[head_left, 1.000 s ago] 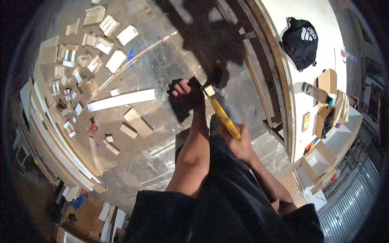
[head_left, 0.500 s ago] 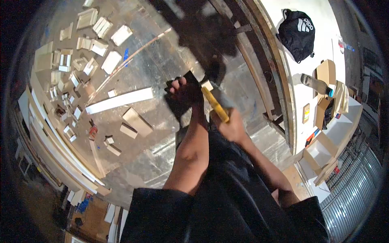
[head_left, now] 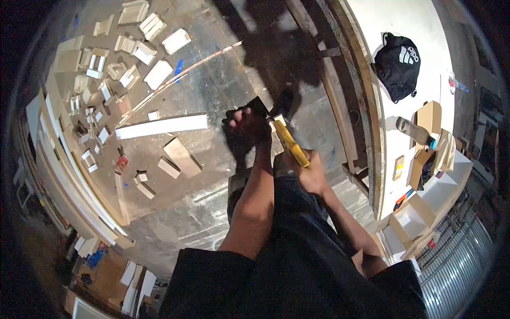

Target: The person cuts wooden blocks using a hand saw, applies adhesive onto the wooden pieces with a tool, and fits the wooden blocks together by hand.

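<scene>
Drawing slightly back from the curled left hand [head_left: 253,124], whose hold I cannot tell, the right hand [head_left: 312,174] grips the yellow tool [head_left: 291,142], so work seems mid-stroke.

Tool [head_left: 291,142] left of table [head_left: 390,139]

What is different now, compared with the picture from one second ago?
The right hand has moved up the view, closer to the pale block, gripping the yellow tool. No hold visibly taken or released. The left hand stays beside the block; the black bag and long white board stay put. The view itself shifted slightly.
</scene>
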`<action>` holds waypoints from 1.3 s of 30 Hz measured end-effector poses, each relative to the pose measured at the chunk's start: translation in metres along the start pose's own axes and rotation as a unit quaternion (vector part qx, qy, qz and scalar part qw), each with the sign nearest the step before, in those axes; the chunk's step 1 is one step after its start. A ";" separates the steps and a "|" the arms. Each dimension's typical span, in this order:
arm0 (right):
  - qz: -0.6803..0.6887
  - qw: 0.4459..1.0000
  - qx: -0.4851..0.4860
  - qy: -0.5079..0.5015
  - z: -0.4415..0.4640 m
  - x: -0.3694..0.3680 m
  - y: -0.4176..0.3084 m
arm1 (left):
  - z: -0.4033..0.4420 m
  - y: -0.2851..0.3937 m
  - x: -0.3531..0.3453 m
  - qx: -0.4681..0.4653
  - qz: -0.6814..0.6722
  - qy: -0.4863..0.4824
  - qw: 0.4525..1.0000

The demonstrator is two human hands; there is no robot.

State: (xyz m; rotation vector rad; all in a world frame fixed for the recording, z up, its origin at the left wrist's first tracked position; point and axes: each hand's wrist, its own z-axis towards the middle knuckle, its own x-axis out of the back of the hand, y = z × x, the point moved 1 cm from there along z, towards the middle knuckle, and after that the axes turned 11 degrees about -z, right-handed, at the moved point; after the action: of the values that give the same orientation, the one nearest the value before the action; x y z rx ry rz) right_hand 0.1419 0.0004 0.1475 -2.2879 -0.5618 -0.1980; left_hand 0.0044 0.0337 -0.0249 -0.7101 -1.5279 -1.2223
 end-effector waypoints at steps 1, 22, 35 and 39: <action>-0.002 1.000 0.002 0.004 0.002 -0.001 0.005 | -0.003 -0.003 -0.005 0.019 0.004 -0.014 1.000; 0.014 0.986 0.061 0.155 -0.004 0.018 0.080 | -0.013 0.004 -0.030 0.124 -0.058 0.107 0.985; 0.058 0.995 0.053 0.056 -0.054 0.007 0.046 | -0.006 0.013 -0.005 0.084 -0.086 0.074 0.990; 0.064 0.994 0.064 0.062 -0.055 0.006 0.039 | -0.004 0.011 -0.013 0.067 -0.068 0.079 0.992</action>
State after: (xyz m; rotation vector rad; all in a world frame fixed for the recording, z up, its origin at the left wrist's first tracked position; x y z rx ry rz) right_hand 0.1664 -0.0607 0.1627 -2.1610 -0.3523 -0.2333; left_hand 0.0197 0.0350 -0.0334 -0.4158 -1.5289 -1.2333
